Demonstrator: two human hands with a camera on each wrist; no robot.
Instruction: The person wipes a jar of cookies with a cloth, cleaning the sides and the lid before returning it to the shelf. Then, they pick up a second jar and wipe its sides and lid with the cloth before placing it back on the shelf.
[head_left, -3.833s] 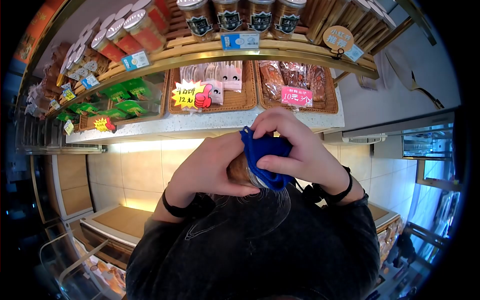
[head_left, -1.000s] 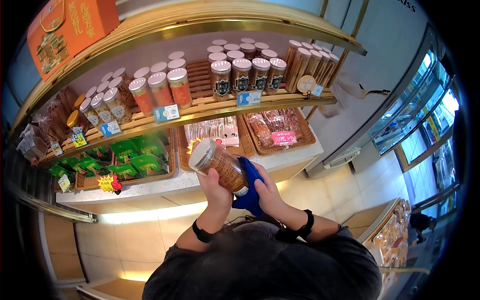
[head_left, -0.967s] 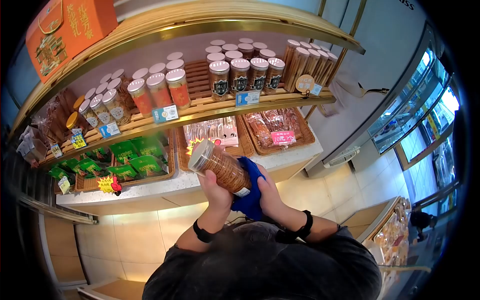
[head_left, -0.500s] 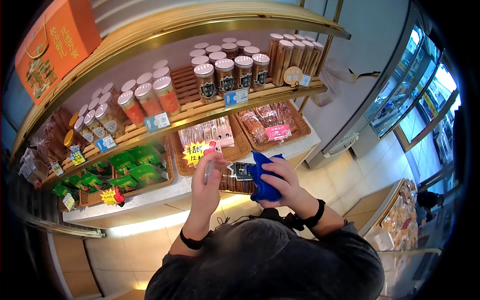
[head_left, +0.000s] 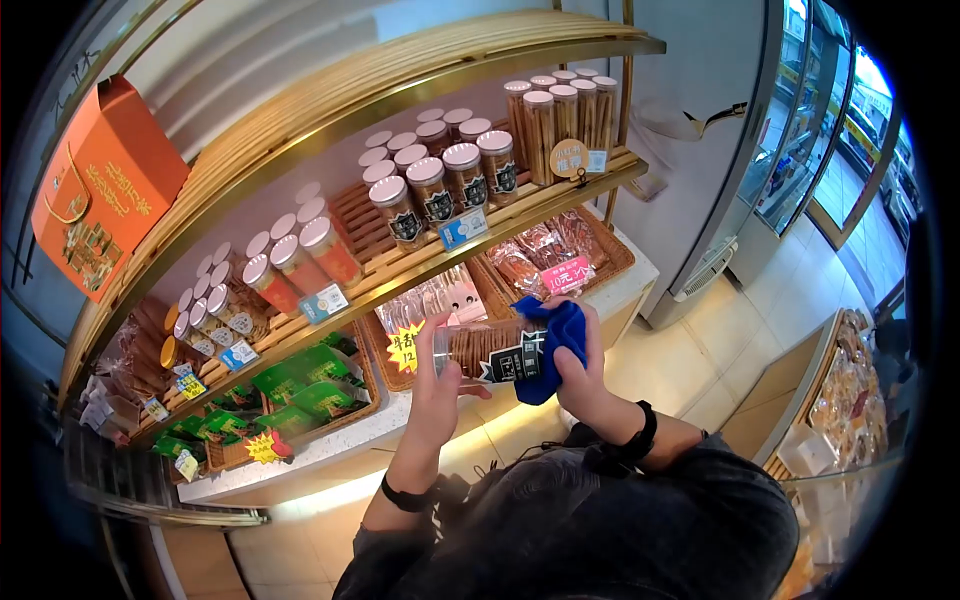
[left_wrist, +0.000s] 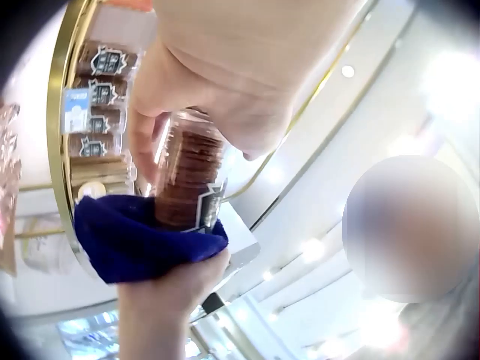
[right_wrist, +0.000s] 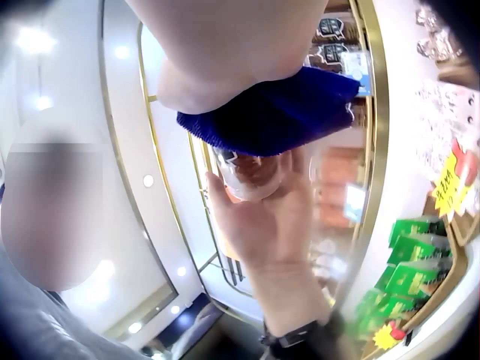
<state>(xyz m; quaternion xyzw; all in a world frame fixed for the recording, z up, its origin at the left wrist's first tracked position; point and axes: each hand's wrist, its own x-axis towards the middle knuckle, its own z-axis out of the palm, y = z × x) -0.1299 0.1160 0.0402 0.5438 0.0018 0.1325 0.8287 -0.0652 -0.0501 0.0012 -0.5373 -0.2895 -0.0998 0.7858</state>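
Observation:
A clear jar (head_left: 468, 350) of stacked brown biscuits, with a black label, lies sideways between my two hands. My left hand (head_left: 432, 400) grips its left end, with the thumb and fingers on opposite sides. Around the other end is a blue cloth (head_left: 562, 328), which my right hand (head_left: 588, 380) holds against the jar. The left wrist view shows the cloth (left_wrist: 127, 240) wrapped about the jar (left_wrist: 187, 169) beside the label. In the right wrist view the cloth (right_wrist: 262, 124) covers much of the jar, and the left hand (right_wrist: 266, 225) cups its far end.
Just beyond my hands is a wooden shelf (head_left: 375, 262) with several rows of lidded jars (head_left: 428, 190). Below it, a counter (head_left: 395, 412) bears wicker baskets with green packets (head_left: 325, 400) and wrapped snacks. An orange gift box (head_left: 110, 190) stands up left. Packaged goods (head_left: 835, 400) sit at the right.
The jar has gone from tilted up at the left to nearly level, and its black label has turned into view. The cloth stays at its right end. The head view has shifted.

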